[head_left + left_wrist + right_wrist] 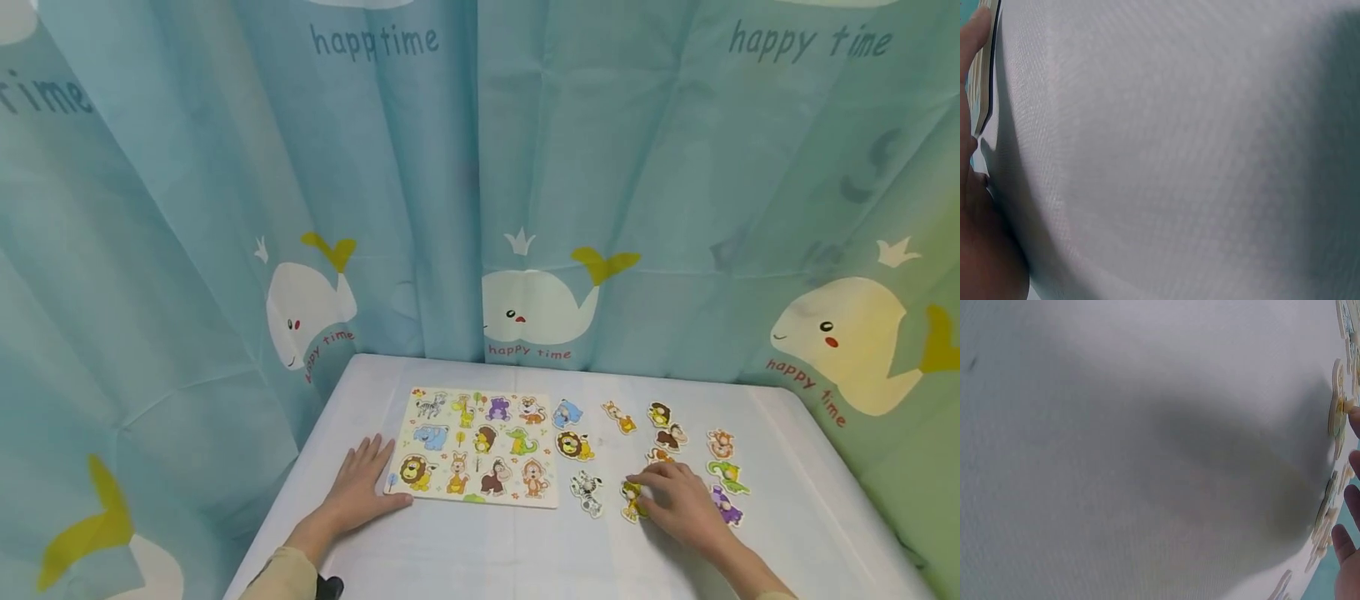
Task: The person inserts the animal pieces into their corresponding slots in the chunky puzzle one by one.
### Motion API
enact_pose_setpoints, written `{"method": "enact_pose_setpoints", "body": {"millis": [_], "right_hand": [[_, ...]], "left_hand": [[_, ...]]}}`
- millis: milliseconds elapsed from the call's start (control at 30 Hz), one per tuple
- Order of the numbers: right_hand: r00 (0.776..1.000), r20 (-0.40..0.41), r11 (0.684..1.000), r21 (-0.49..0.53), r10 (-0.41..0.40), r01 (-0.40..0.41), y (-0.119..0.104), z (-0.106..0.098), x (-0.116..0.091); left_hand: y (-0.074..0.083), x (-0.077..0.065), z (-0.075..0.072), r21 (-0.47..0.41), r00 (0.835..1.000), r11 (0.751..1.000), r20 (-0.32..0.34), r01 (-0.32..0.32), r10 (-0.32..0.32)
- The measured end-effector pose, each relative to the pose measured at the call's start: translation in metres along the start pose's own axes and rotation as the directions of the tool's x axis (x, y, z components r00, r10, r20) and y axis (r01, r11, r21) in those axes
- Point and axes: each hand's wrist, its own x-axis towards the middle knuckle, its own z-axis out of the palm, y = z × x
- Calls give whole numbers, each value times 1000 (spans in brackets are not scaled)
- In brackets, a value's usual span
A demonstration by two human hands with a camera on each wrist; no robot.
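Note:
A wooden animal puzzle board (pixel 442 493) lies flat on the table. My left hand (pixel 362 487) rests at its left edge, fingers spread, the thumb along its front corner. The left wrist view catches only that hand (pixel 988 250) and the board's edge (pixel 984 75) at the far left. My right hand (pixel 686 504) pinches the small knob of a giraffe puzzle piece (pixel 630 510) on the table. From the right wrist, a fingertip meets the knob of this piece (pixel 1337 412), with the other fingers spread beside it.
Loose puzzle pieces lie right of the board: a zebra (pixel 587 493), lion (pixel 574 446), elephant (pixel 567 413), kangaroo (pixel 619 417), hedgehog (pixel 660 414), gorilla (pixel 672 437), crocodile (pixel 727 477), purple hippo (pixel 726 506) and others. A blue curtain (pixel 420 208) hangs behind the table.

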Motion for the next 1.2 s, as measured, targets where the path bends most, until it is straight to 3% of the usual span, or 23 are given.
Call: {"method": "enact_pose_setpoints", "body": {"millis": [133,633,900,1200], "right_hand": [[1000,-12,1000,11,-6,7,1,2,1],[997,63,998,29,52,-54,-1,6,3],[1000,-12,1000,22,-14,14,0,6,5],[1000,-5,1000,-8,-4,4,2,4,5]], "left_hand": [[-1,1,0,-3,1000,1000,-1,-5,5],[-3,-1,4,8,1000,1000,-13,-15,15],[0,-1,1,15,1000,1000,-17,-21,21],[-1,0,0,22,999,999,-9,-34,34]]}}
